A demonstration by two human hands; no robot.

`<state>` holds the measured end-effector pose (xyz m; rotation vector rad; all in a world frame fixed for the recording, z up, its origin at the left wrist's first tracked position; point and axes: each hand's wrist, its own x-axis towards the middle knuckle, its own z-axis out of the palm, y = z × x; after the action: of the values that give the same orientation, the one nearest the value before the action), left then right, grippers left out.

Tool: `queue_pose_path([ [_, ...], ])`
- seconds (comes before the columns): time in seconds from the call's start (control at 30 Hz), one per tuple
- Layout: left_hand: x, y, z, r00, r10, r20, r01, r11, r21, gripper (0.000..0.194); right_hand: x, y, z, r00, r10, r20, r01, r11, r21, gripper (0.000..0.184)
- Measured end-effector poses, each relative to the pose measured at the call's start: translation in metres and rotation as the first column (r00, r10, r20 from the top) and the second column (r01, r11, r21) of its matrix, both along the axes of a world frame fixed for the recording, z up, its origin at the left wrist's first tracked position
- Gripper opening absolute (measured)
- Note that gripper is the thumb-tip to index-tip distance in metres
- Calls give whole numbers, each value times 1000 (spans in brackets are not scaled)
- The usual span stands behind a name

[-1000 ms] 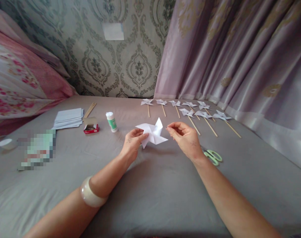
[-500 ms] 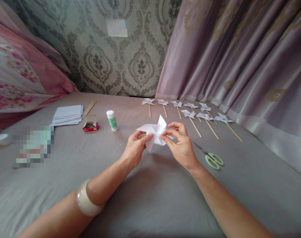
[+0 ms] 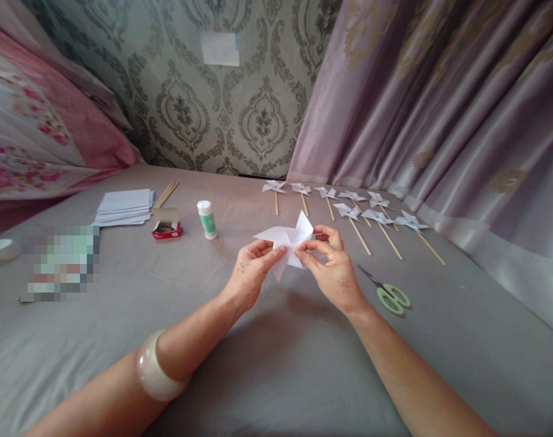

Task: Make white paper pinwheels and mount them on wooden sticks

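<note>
The person's left hand [image 3: 250, 270] pinches a white folded-paper pinwheel [image 3: 288, 235] near its middle, thumb on top and fingers behind. The pinwheel is held in the air between the two hands, above a grey cloth-covered surface [image 3: 276, 376]. At its centre, the right hand [image 3: 333, 267] has thumb and forefinger pressed together on a tiny dark piece [image 3: 294, 250], too small to identify, while its other fingers curl behind the paper. The step seems to be working that piece at the hub. It calls for a firm left thumb over the gathered tips, a straight push, and fingers behind clear of any point; squeezing the blades would crease them.

At far left is a pale, smooth bangle [image 3: 160, 367] on the forearm. Beyond it lies a flat-edged stack of white paper sheets [image 3: 124, 206], beside thin tan wooden sticks [image 3: 166, 195]. Near those sits a small open red cardboard box [image 3: 167, 229] with small, indistinct pieces inside, then an upright white-and-green cylindrical tube [image 3: 207, 220]. On the right, eight crisp white paper pinwheels on straight wooden sticks [image 3: 349, 210] lie in loose rows, and pale-green-handled scissors [image 3: 383, 287] rest near the right wrist.
</note>
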<state>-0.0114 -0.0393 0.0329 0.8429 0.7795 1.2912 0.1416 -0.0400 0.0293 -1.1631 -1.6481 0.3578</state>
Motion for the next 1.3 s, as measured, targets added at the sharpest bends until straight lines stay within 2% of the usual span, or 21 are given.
queue_pose_path([
  [0.43, 0, -1, 1, 1000, -6, 7, 6, 1000, 11, 27, -1, -1, 2, 1000, 9, -6, -9, 1000, 10, 14],
  [1.07, -1, -2, -3, 996, -44, -75, 46, 999, 24, 24, -2, -2, 5, 1000, 18, 10, -18, 1000, -4, 15],
  [1.3, 1, -4, 1, 995, -37, -93, 47, 993, 105, 20, -2, -2, 5, 1000, 24, 2, -24, 1000, -19, 18],
])
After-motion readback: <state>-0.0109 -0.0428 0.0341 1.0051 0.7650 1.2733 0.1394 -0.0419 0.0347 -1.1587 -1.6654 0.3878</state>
